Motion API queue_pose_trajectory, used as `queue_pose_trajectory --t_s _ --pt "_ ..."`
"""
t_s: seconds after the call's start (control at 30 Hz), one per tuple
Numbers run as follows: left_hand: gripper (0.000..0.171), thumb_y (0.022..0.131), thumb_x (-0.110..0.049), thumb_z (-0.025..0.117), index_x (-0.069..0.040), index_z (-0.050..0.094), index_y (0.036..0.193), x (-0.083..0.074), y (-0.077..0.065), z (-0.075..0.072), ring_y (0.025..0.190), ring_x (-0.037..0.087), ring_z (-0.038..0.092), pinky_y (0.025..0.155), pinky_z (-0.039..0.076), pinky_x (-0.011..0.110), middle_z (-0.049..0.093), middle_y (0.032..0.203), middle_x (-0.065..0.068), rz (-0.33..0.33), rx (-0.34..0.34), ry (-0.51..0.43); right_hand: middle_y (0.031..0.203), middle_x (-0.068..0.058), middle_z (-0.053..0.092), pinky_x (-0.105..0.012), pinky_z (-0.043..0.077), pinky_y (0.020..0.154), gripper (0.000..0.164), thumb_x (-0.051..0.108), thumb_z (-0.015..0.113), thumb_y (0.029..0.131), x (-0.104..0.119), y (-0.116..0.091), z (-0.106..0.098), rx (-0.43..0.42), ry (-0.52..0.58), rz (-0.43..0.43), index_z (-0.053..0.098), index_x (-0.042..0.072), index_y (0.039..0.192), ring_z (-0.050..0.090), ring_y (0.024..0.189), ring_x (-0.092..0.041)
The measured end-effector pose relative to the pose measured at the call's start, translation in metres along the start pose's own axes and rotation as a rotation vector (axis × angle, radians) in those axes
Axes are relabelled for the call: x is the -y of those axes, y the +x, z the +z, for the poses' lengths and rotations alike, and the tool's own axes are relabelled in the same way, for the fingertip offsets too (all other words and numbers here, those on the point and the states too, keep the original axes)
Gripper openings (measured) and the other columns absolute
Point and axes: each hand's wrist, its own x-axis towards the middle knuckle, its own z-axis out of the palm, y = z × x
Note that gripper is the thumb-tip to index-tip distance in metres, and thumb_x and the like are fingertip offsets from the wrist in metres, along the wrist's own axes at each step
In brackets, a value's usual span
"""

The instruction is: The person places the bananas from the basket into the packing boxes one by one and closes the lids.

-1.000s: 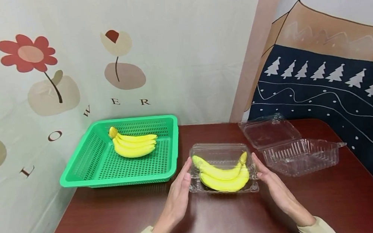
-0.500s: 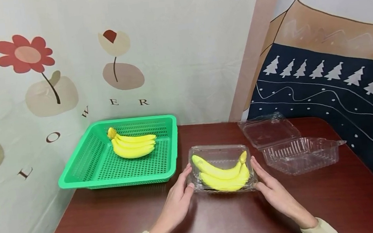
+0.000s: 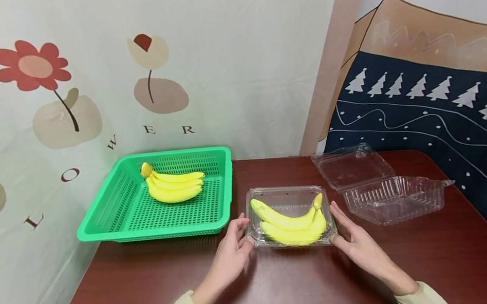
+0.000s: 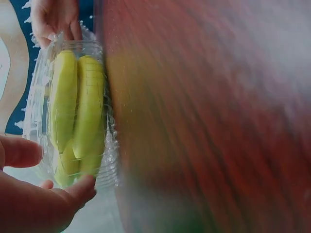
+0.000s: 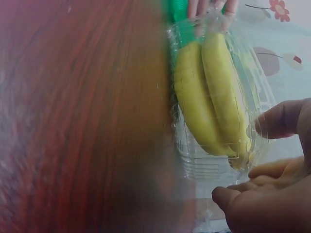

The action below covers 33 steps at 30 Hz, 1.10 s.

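Note:
A lidded clear plastic container with a bunch of bananas inside stands on the table. My left hand holds its left end, the thumb at the near corner and the fingers along the side. At the right end my right hand does likewise, its thumb on the near corner. In the left wrist view the fingertips lie close to the container's end. The right wrist view has the thumb against the rim and other fingers bent near the end wall. The lid lies down over the bananas.
A green plastic basket with another bunch of bananas stands at the left back. At the right, a second clear container sits with its lid folded back. Printed cloth hangs behind the brown table.
Both hands have shifted slightly nearer, from flat alongside the container to thumbs on its near corners. The container's front edge has drawn in and its lid sits lower. The basket and second container stay put.

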Motion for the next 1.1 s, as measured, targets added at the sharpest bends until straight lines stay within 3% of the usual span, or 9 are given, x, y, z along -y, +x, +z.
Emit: queue_pose_trajectory --t_s 0.13,0.3,0.5,0.6,0.7,0.9,1.1 --pt "0.053 0.096 -0.001 0.059 0.004 0.043 0.147 0.000 0.002 -0.001 0.135 0.047 0.051 0.102 0.052 0.050 0.040 0.156 0.032 -0.078 -0.005 -0.046 0.163 -0.031 0.024 -0.017 0.037 0.104 0.071 0.004 0.062 0.098 0.001 -0.001 -0.002 -0.015 0.006 0.077 0.026 -0.014 0.157 0.036 0.144 -0.044" --pt "0.067 0.091 -0.002 0.062 0.004 0.039 0.154 -0.001 0.002 -0.001 0.120 0.040 0.063 0.086 0.059 0.042 0.049 0.148 0.029 -0.128 -0.026 -0.006 0.155 -0.031 0.040 -0.031 0.044 0.105 0.068 0.013 0.062 0.101 0.003 -0.003 -0.003 0.001 0.007 0.203 0.031 -0.010 0.157 0.047 0.138 -0.042" --pt "0.068 0.089 -0.002 0.061 0.001 0.041 0.154 0.000 0.003 -0.001 0.083 0.024 0.068 0.064 0.057 0.033 0.062 0.107 0.016 -0.130 -0.011 0.057 0.144 -0.028 0.056 -0.024 0.049 0.096 0.063 0.015 0.062 0.100 0.004 -0.002 -0.003 -0.007 -0.034 0.233 0.039 -0.007 0.155 0.060 0.125 -0.028" --pt "0.071 0.092 0.000 0.056 0.001 0.032 0.158 0.000 0.004 -0.002 0.065 0.020 0.064 0.056 0.057 0.033 0.061 0.085 0.010 -0.141 0.045 0.017 0.138 -0.025 0.061 -0.023 0.051 0.092 0.061 0.016 0.063 0.100 0.005 -0.002 -0.004 -0.020 -0.083 0.210 0.043 -0.006 0.153 0.065 0.118 -0.024" --pt "0.076 0.095 0.001 0.053 0.001 0.019 0.163 -0.001 0.005 -0.002 0.060 0.019 0.064 0.056 0.059 0.033 0.064 0.074 0.010 -0.151 0.094 -0.052 0.128 -0.018 0.068 -0.023 0.053 0.087 0.061 0.015 0.065 0.099 0.005 -0.001 -0.005 -0.037 -0.108 0.201 0.044 -0.003 0.154 0.068 0.109 -0.019" --pt "0.085 0.095 0.004 0.051 -0.008 0.008 0.167 -0.001 0.003 -0.002 0.061 0.022 0.066 0.060 0.061 0.033 0.068 0.073 0.012 -0.168 0.133 -0.144 0.088 -0.012 0.069 -0.030 0.060 0.069 0.071 0.006 0.058 0.099 0.000 0.001 -0.008 0.075 0.060 0.203 0.024 -0.004 0.161 0.070 0.081 -0.020" --pt "0.086 0.094 0.005 0.050 -0.013 0.010 0.168 -0.001 0.002 -0.003 0.058 0.021 0.064 0.056 0.058 0.031 0.066 0.070 0.013 -0.171 0.146 -0.180 0.077 -0.015 0.067 -0.031 0.056 0.058 0.074 0.007 0.050 0.104 -0.007 0.002 -0.008 0.182 0.236 0.182 0.007 -0.003 0.164 0.069 0.068 -0.021"
